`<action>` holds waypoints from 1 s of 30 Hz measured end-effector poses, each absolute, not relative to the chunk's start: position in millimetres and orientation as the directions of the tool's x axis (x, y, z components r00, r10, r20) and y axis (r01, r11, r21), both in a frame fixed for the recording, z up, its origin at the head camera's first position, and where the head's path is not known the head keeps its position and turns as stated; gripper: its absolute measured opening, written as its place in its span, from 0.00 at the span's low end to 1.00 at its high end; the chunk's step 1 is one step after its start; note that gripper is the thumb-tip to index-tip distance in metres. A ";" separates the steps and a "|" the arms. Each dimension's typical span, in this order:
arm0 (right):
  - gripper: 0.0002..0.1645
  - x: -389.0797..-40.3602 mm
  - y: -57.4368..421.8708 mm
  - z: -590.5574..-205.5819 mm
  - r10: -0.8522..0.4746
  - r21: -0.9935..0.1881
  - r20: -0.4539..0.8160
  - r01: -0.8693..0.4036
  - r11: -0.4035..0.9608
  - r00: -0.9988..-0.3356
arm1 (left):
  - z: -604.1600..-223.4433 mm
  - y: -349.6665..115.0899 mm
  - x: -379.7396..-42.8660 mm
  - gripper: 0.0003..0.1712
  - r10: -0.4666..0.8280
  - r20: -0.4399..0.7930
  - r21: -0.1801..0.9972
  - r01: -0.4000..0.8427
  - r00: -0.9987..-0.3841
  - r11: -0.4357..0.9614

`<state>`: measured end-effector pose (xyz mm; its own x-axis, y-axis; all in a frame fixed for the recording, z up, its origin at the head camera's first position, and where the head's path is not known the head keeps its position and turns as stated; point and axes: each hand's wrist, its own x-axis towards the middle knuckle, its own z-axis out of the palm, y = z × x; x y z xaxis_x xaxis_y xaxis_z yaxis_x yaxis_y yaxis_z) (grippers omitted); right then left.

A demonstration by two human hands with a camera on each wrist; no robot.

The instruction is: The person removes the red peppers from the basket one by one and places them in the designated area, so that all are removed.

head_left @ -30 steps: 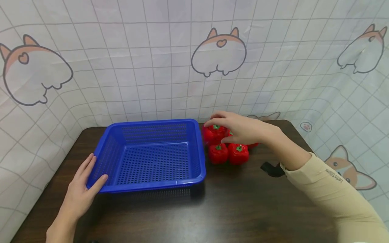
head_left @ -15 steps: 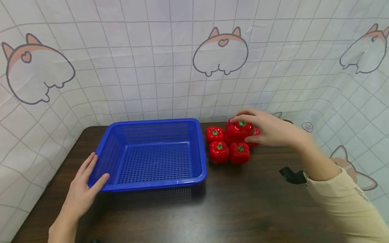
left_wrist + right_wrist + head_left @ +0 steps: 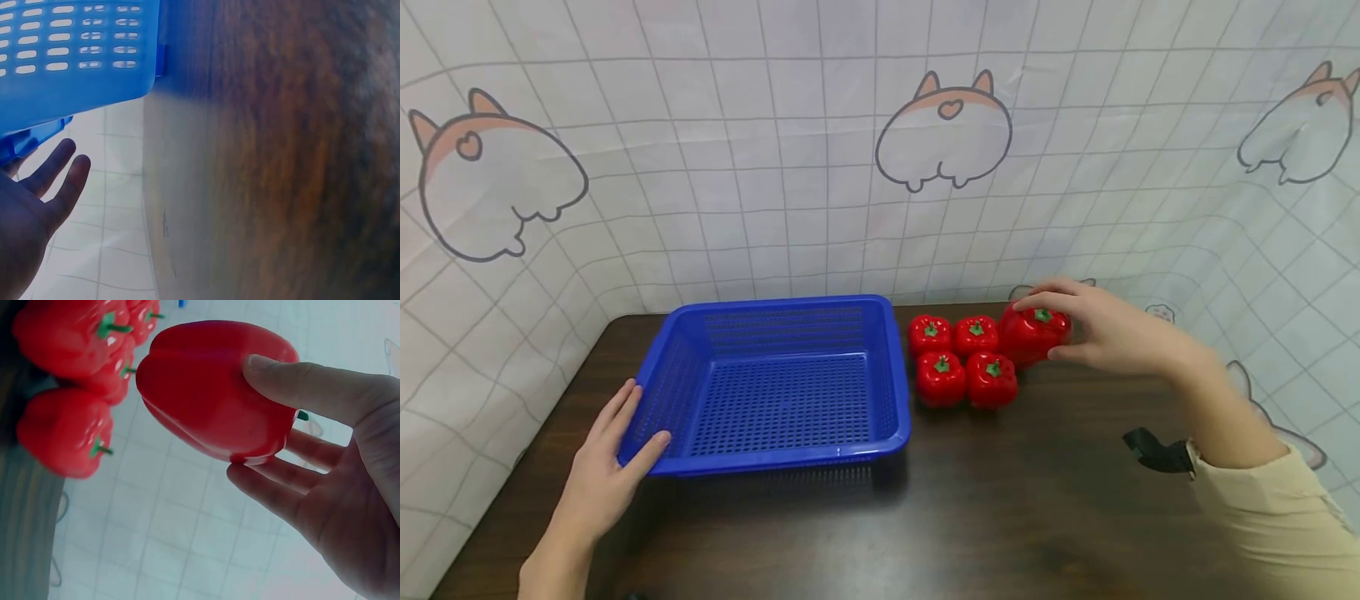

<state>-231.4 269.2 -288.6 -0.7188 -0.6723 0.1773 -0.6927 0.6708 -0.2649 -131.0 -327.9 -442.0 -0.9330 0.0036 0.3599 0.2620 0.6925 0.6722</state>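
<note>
My right hand (image 3: 1108,329) grips a glossy red bell pepper (image 3: 1028,335) with a green stem, its thumb and fingers on opposite sides. In the right wrist view that bell pepper (image 3: 212,394) is lifted above the other peppers, stem toward the palm. My left hand (image 3: 602,471) rests at the front left corner of a blue perforated plastic basket (image 3: 778,457). Its fingers lie fairly straight along the basket's left side, with the thumb over the front rim. From the left wrist, the straight fingers (image 3: 69,181) show beside the basket's underside.
Several red bell peppers (image 3: 940,379) stand in a tight group just right of the basket, left of the held one. All are on a dark wooden table (image 3: 880,533). A white grid-patterned cloth (image 3: 820,167) hangs close behind and along both sides.
My right hand has moved to the right with the bell pepper, from over the group's left end to its right end. The left hand and the basket stay in place.
</note>
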 end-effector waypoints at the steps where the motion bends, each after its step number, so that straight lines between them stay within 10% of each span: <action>1: 0.38 -230.9 271.5 -289.5 -0.669 -0.261 0.177 -0.690 0.675 -0.721 | -442.0 -328.2 -130.9 0.44 0.003 0.361 0.671 0.262 -0.933 0.693; 30: 0.38 -233.3 311.0 -374.0 -0.599 -0.448 0.086 -0.568 0.690 -0.796 | -441.7 -329.1 -132.0 0.44 -0.004 0.346 0.684 0.250 -0.938 0.685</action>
